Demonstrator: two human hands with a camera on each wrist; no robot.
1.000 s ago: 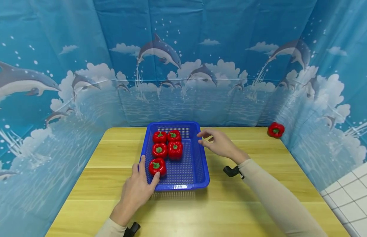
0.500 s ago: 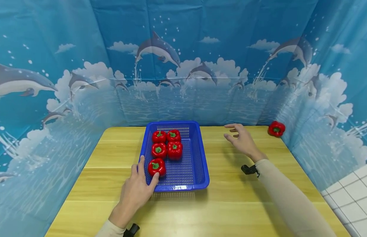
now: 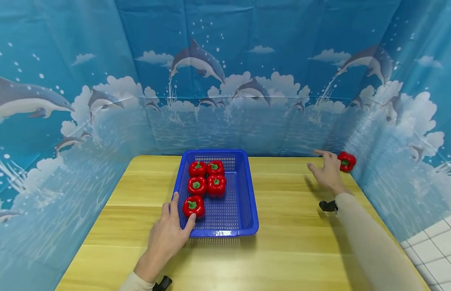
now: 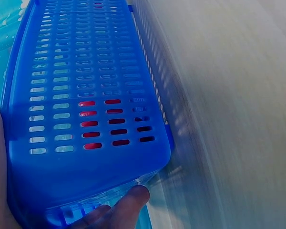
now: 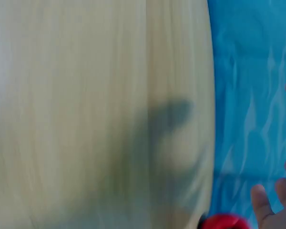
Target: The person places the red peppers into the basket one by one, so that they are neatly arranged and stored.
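In the head view a blue plastic basket stands mid-table, with several red bell peppers in its left part. My left hand grips the basket's near left corner, thumb at the front rim and fingers along the left side. The left wrist view shows fingers against the slotted wall, red showing through the slots. Over the far right of the table is my right hand, fingers spread and holding nothing. Just beyond it lies another red bell pepper, partly covered by the hand; only its edge enters the right wrist view.
The light wooden table ends at a blue dolphin-print curtain along the back and both sides. White tiles show beyond the table's right edge.
From beside the basket's right rim, my right hand has moved right across the table to the lone bell pepper. My left hand and the basket have stayed put.
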